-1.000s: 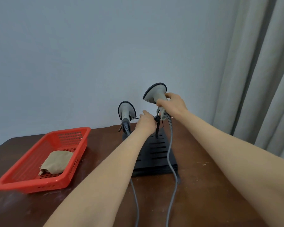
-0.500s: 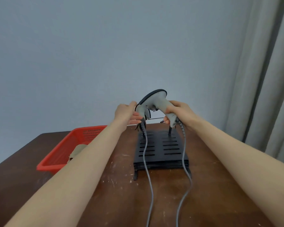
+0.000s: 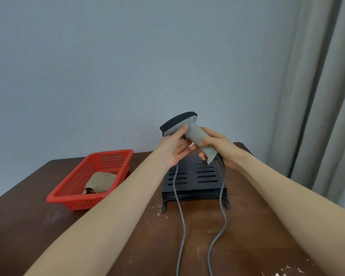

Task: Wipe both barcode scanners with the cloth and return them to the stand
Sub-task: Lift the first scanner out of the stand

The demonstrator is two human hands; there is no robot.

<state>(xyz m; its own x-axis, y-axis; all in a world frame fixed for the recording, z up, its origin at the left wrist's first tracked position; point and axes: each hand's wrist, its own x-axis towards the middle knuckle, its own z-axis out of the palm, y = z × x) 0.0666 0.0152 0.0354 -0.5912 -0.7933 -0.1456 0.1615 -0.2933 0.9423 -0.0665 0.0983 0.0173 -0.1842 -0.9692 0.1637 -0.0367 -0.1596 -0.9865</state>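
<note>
A grey barcode scanner (image 3: 190, 129) with a dark head is held in the air above the far end of the black slotted stand (image 3: 205, 177), off its rest. It is tilted, with the head up and to the left and the handle slanting down to the right.

The right hand (image 3: 217, 151) grips the handle low down, its fingers (image 3: 205, 143) curled round it and pressed together. The left hand (image 3: 172, 151) meets the scanner from the other side, palm turned up. Its thumb (image 3: 181, 130) lies on the side of the head, and its fingers reach under the neck, slightly spread, so the head sits between thumb and fingers. How firmly they press is hard to judge from here.

A coiled lead leaves the base of the handle and becomes the right cable (image 3: 224, 213), which runs down across the stand and over the tabletop (image 3: 127, 248) towards the camera. A second grey cable (image 3: 182, 226) runs beside it, well apart, and goes up behind the left hand. What it joins there is hidden.

To the left of the stand, near but not touching it, is a red plastic basket (image 3: 68, 202). A crumpled tan cloth (image 3: 101, 182) lies inside, towards its right wall. The dark wooden tabletop carries pale flecks and scuffs. A plain grey-blue wall (image 3: 127, 66) stands behind, and a pale curtain (image 3: 319, 96) hangs at the right.
</note>
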